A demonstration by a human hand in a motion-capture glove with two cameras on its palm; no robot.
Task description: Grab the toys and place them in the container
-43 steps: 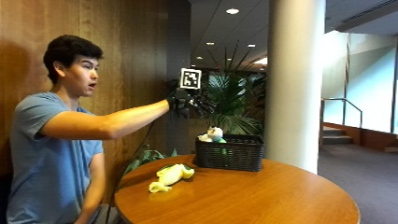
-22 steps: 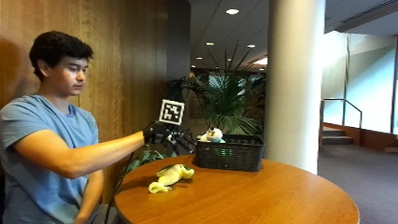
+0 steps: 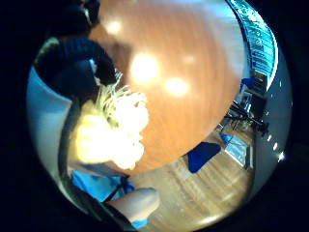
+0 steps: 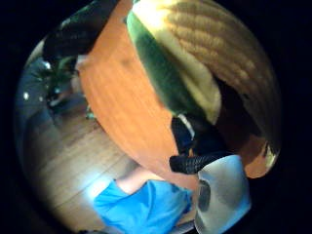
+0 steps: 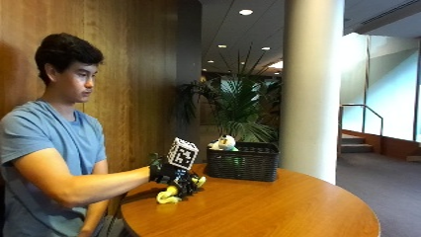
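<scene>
A yellow and green plush toy [image 5: 166,197] lies on the round wooden table [image 5: 276,207] near its left edge. My gloved right hand [image 5: 170,174] is down on top of it, and the fingers curl around its upper part. In the thumb side palm view the toy [image 4: 195,53] fills much of the picture, with a black finger [image 4: 195,161] bent beside it. Its pale fringe [image 3: 116,130] shows in the little finger side view, next to another finger [image 3: 87,53]. A dark woven basket [image 5: 243,165] stands behind, with a white plush toy [image 5: 226,143] sticking out of it.
A thick white pillar [image 5: 313,84] rises behind the table to the right of the basket. A large potted palm [image 5: 240,108] stands behind the basket. A wood-panelled wall [image 5: 131,74] runs along the left. The person sits at the table's left edge.
My hand has come down from head height near the basket to the yellow and green toy on the table and now rests over it.
</scene>
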